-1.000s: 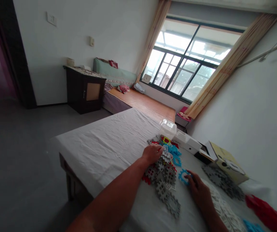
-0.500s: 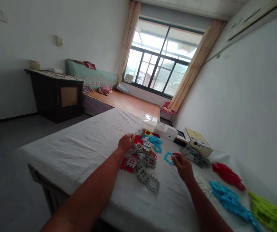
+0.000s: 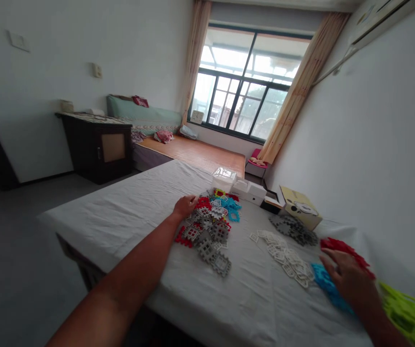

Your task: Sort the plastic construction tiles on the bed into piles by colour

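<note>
The left hand [image 3: 185,207] rests with curled fingers at the edge of a mixed pile of toy pieces [image 3: 207,224]; whether it pinches one I can't tell. That pile lies right of the hand, its long axis running from beyond the fingertips back along the forearm, grey end toward the person. The right hand [image 3: 354,279] is over the blue pile [image 3: 325,282], which slants back beneath it toward the wrist; I can't tell if its fingers grip anything. Left of it, the white pile [image 3: 286,258] slants likewise.
</note>
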Tool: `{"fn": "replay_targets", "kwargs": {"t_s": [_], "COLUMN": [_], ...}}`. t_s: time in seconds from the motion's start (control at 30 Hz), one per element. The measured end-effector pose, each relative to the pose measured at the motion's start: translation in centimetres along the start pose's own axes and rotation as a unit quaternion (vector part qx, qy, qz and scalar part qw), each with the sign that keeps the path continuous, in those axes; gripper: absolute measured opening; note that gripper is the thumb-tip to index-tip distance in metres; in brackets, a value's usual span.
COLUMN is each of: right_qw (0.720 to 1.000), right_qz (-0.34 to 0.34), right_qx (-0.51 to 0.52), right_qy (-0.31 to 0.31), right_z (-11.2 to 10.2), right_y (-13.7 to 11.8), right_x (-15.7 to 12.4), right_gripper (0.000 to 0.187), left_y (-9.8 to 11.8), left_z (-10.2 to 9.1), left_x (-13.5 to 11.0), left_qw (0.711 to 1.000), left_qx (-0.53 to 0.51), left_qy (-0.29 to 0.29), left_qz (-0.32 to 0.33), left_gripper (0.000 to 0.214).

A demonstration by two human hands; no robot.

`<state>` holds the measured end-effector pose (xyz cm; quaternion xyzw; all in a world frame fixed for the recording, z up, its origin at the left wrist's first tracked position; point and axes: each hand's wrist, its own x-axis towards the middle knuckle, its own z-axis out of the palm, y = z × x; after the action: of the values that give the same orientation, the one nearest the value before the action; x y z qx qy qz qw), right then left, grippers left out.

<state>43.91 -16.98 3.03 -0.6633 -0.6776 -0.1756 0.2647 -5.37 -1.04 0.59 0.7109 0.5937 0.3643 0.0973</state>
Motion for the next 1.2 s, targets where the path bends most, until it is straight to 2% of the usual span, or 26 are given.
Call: {"fn": "replay_targets", "kwargs": {"t_s": [0.07,0.13,0.23,0.33,0.4,0.53,0.63,0.73,0.83,0.97,1.07,1.2], "right_qw": [0.991,0.964,0.935,0.929,0.926,0.902,0.899,0.893,0.881,0.863,0.867,0.9], "right_qz": [-0.051,-0.129,-0.229,-0.259,-0.255,-0.235,-0.129,-0.033,0.009,0.054,0.097,0.176], "right_qx": [0.086,0.156,0.19,0.2,0.219,0.306,0.366,0.407,0.439,0.477,0.479,0.398], "right_qy": [-0.091,-0.172,-0.194,-0.175,-0.171,-0.195,-0.203,-0.191,-0.176,-0.159,-0.098,-0.015], "right_z": [0.4,1.0,2.9,5.4,6.7,7.8,8.2,9.1,9.8,10.1,10.3,10.8], "right_y": [-5.9,-12.4,-20.2,-23.7,-23.9,-22.3,-21.2,-20.6,-20.3,-19.3,-16.6,-10.4], "right_x": [1.2,2.3,3.3,3.6,3.5,3.0,3.0,3.3,3.7,4.9,6.4,8.1], "right_gripper": [0.039,0.034,0.031,0.045,0.05,0.043,0.037,0.041,0.047,0.05,0.047,0.044], "left_y": [-0.2,-0.4,-0.6,-0.6,-0.5,-0.1,0.6,1.4,2.0,1.9,1.7,1.8], "left_z": [0.1,0.3,0.4,0.2,0.1,-0.1,-0.2,-0.5,-0.7,-0.6,-0.4,-0.1], "left_x": [0.1,0.2,0.1,0.0,-0.1,-0.2,-0.1,0.0,-0.2,-0.8,-0.8,-0.7], "left_qw": [1.0,1.0,1.0,1.0,1.0,1.0,0.998,0.99,0.984,0.99,0.994,0.994], "left_qx": [-0.001,-0.003,-0.008,-0.012,-0.015,-0.022,-0.051,-0.106,-0.118,-0.048,-0.018,-0.01], "left_qy": [-0.004,-0.008,-0.013,-0.017,-0.02,-0.022,-0.014,-0.006,-0.014,-0.014,-0.011,-0.014], "left_qz": [0.002,0.004,0.006,0.009,0.008,0.001,0.031,0.098,0.134,0.13,0.109,0.11], "left_gripper": [0.04,0.04,0.041,0.042,0.041,0.037,0.034,0.034,0.033,0.031,0.032,0.032]}}
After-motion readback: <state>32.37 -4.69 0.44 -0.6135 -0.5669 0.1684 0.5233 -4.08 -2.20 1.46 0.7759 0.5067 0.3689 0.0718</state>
